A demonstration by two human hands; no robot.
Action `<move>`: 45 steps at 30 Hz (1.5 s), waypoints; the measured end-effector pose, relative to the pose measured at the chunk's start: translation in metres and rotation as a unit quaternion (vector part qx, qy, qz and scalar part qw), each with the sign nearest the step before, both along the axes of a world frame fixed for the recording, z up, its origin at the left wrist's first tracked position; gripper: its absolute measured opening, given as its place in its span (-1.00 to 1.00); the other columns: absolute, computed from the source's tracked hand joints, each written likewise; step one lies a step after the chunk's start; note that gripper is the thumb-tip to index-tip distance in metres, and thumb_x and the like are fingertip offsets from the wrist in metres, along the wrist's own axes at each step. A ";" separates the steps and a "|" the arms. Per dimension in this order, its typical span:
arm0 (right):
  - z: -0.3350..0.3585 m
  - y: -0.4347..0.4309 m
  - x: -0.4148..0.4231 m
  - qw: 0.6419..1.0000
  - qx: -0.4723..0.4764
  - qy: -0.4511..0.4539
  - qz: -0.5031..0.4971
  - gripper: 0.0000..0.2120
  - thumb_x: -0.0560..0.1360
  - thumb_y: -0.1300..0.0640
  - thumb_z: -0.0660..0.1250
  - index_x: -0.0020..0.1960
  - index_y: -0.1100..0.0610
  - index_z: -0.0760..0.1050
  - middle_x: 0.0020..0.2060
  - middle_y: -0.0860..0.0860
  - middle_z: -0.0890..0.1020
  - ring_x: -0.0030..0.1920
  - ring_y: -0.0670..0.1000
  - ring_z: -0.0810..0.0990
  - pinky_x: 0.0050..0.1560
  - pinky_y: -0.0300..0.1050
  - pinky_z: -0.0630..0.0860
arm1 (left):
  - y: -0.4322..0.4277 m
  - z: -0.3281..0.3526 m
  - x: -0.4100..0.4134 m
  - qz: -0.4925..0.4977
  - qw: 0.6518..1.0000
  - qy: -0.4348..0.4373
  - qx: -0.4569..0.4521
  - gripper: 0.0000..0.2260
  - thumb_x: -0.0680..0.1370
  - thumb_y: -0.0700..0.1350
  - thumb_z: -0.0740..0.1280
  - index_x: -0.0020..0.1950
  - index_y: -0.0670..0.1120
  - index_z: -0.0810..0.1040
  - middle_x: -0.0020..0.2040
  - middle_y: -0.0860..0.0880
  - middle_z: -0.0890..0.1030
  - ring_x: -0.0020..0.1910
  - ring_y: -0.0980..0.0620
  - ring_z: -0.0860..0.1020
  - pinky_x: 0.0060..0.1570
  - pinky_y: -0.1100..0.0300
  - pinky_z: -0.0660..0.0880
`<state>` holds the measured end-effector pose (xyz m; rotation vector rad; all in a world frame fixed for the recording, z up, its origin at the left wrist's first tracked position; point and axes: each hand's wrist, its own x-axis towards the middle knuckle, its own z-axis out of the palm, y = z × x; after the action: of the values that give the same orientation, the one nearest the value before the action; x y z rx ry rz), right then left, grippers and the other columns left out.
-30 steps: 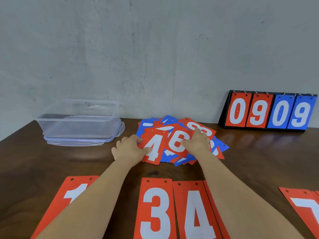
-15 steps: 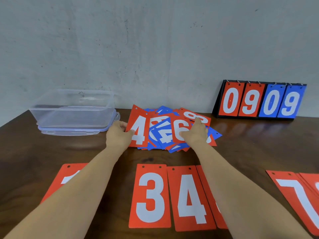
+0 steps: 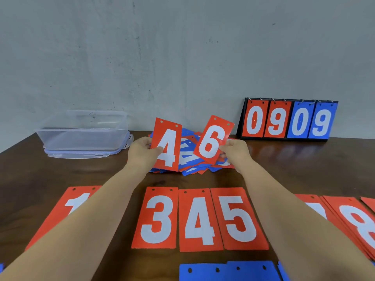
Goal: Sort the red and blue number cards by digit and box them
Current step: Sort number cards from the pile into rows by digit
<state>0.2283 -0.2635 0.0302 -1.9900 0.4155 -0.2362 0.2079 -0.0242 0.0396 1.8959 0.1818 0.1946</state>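
Placement is the step in hand: red 4 card [image 3: 167, 146] belongs squarely on the laid red 4 [image 3: 199, 220] in the near row; red 6 card [image 3: 213, 141] appears to need a fresh spot beside the 5 [image 3: 238, 218]. Left hand [image 3: 142, 152] pinches the 4's edge, right hand [image 3: 235, 150] the 6's, both raised above the mixed pile [image 3: 192, 159]. Clear box [image 3: 85, 136] sits far left.

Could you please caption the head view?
Left hand lifts red 4 card, right hand red 6 card.
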 end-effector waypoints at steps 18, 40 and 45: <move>0.050 -0.135 -0.129 0.998 -0.003 -0.029 0.051 -0.91 0.56 0.15 0.32 -0.10 0.13 0.52 -0.15 0.00 0.63 -0.21 -0.07 0.59 -0.28 -0.24 0.42 | -0.107 0.012 -0.094 -0.096 0.994 0.041 -0.045 -0.90 0.49 -0.24 0.41 0.00 -0.14 0.61 -0.05 -0.09 0.67 -0.33 0.13 0.60 -0.37 0.33 0.46; 0.001 -0.117 -0.169 0.919 -0.339 0.164 0.118 -0.80 0.50 0.12 0.36 -0.27 0.14 0.46 -0.42 0.02 0.59 -0.44 -0.07 0.53 -0.43 -0.22 0.40 | -0.070 -0.007 -0.159 0.044 0.980 0.125 0.146 -0.52 0.52 -0.08 0.41 0.41 -0.15 0.42 0.37 -0.13 0.47 0.33 -0.12 0.45 0.23 0.04 0.42; -0.004 -0.112 -0.173 0.909 -0.379 0.129 0.114 -0.78 0.50 0.13 0.36 -0.26 0.11 0.39 -0.37 0.00 0.46 -0.34 -0.04 0.48 -0.41 -0.25 0.37 | -0.074 -0.014 -0.163 0.059 0.974 0.102 0.195 -0.49 0.53 -0.08 0.40 0.43 -0.17 0.39 0.36 -0.15 0.48 0.32 -0.10 0.46 0.26 0.05 0.42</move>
<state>0.0552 -0.3752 0.0261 -2.8325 0.2667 0.0320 0.0448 -0.0979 0.0258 2.2996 0.4208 0.1203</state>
